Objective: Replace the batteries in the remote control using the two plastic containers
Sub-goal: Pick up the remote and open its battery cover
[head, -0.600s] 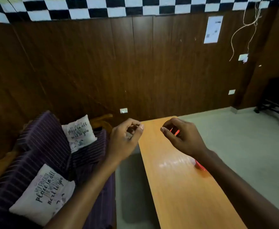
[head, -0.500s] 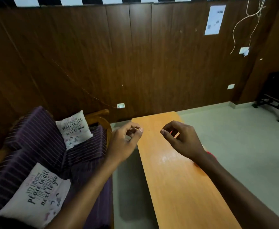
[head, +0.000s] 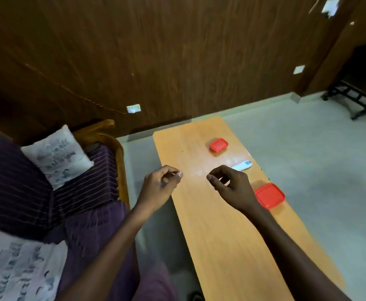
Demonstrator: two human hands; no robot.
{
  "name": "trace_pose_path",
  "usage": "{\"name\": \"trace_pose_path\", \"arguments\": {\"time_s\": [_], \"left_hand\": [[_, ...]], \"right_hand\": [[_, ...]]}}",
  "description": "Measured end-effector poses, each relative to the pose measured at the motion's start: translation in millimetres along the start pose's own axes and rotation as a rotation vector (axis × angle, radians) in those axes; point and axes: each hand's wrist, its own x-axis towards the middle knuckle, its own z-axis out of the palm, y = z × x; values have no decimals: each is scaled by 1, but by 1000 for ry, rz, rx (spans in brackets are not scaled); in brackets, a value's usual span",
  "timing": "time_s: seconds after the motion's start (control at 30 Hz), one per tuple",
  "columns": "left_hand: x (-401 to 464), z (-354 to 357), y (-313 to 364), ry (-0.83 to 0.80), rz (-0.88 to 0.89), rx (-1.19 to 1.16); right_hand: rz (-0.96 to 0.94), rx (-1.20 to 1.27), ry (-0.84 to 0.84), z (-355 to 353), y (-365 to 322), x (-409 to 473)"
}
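Head cam is tilting down compared with a moment back, so the whole table (head: 221, 235) is showing now: remote control (head: 242, 165) lying between the far red-lidded container (head: 219, 145) and the near red-lidded container (head: 269, 195). Nothing's opened yet, I'd say. Left hand (head: 160, 187) and right hand (head: 232, 187) are hovering, fingers loosely curled, gripping nothing.

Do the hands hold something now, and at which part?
Nothing can be seen in either. The left hand and right hand hover loosely curled; the remote lies untouched on the table.
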Motion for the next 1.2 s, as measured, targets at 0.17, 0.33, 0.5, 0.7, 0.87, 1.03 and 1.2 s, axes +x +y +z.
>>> {"name": "trace_pose_path", "arguments": {"time_s": [0.17,0.33,0.5,0.7,0.87,1.03,1.2], "left_hand": [[102,36,-16,-227,-4,-19],[205,61,-32,-506,20,0],[281,67,-27,-765,66,29],[316,88,-23,-1010,125,97],[315,110,-42,-1067,127,121],[324,128,-90,-1123,72,152],[352,172,-162,-1182,91,178]], "right_hand": [[210,-15,79,8,44,45],[411,-40,228,21,62,88],[634,12,408,40,51,122],[812,45,628,62,45,117],[883,111,712,91,60,97],[975,140,722,133,91,82],[1028,125,765,183,150,89]]}}
